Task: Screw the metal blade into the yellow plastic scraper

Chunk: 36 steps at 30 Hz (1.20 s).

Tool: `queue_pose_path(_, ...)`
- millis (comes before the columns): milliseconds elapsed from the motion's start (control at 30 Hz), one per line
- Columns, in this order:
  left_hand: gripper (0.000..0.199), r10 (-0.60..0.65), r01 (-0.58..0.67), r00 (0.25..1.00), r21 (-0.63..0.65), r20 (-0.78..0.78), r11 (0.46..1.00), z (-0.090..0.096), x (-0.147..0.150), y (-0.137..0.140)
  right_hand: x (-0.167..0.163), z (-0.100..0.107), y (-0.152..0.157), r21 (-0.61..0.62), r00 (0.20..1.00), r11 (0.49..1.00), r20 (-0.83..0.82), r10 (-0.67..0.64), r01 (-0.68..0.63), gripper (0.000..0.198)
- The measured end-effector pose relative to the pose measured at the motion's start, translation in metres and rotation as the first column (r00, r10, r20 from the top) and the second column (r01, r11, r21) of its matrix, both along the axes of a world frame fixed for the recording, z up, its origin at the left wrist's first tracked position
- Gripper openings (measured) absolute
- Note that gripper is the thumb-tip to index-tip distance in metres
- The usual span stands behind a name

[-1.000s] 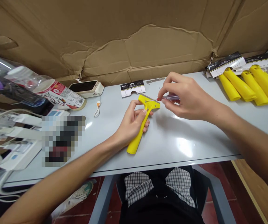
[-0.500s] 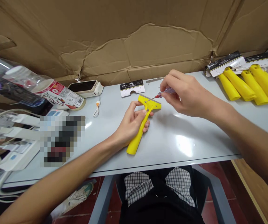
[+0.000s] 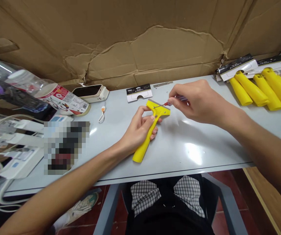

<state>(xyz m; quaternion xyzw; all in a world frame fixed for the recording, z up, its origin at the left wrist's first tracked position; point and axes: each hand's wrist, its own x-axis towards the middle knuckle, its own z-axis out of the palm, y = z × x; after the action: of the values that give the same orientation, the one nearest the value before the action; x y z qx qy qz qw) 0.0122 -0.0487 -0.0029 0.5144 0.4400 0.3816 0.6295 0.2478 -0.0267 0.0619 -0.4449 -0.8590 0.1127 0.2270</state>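
Note:
My left hand [image 3: 142, 127] is wrapped round the neck of a yellow scraper [image 3: 142, 147], its handle slanting toward me and its wide head pointing away. Two screws show on that head, and a thin grey edge runs along its far side. Between the fingers of my right hand [image 3: 191, 99] is a screwdriver [image 3: 166, 103] with a red collar and a clear handle, mostly hidden by the fingers. Its thin shaft points left, the tip at the left screw [image 3: 154, 107].
Behind the scraper lie a black-and-white card [image 3: 139, 93] and a metal blade [image 3: 163, 85]. Several yellow scrapers [image 3: 245, 88] with cards lie at the right. Leftward are a phone box [image 3: 91, 94], a cord loop [image 3: 101, 114], a paper tub [image 3: 64, 98] and a power strip [image 3: 23, 163]. Cardboard [image 3: 140, 42] stands behind.
My right hand has dipped slightly toward me, and the screwdriver lies flatter. Its tip stays at the left screw. My left hand and the scraper have barely shifted.

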Motion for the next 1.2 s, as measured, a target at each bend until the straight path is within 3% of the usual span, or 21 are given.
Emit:
queue_pose_path(233, 0.017, 0.010, -0.010, 1.000, -0.006, 0.001, 1.000, -0.0013, 0.0003, 0.0008, 0.0065, 0.0023, -0.0025, -0.064, 0.999, 0.998, 0.022, 0.023, -0.022, 0.035)
queue_pose_path(633, 0.014, 0.013, -0.012, 0.999, -0.024, 0.030, 1.000, 0.0001, 0.0000, 0.0011, 0.0059, -0.0015, 0.0005, -0.033, 0.999, 0.999, 0.039, -0.011, 0.013, 0.028)
queue_pose_path(833, 0.011, -0.007, 0.007, 1.000, -0.007, 0.021, 1.000, -0.0010, -0.0001, 0.0015, 0.0047, -0.0048, 0.0002, 0.064, 0.995, 0.996, 0.080, -0.061, 0.056, 0.030)
queue_pose_path(1033, 0.013, -0.005, 0.005, 1.000, -0.013, 0.019, 1.000, -0.0027, 0.0000, 0.0034, 0.0059, -0.0039, -0.0059, 0.133, 1.000, 0.991, 0.010, 0.020, -0.021, 0.017)
queue_pose_path(1200, 0.013, -0.009, 0.009, 1.000, -0.019, 0.030, 1.000, -0.0038, 0.0000, 0.0026, 0.0067, -0.0039, -0.0019, 0.194, 0.997, 0.981, -0.075, 0.002, 0.012, 0.009)
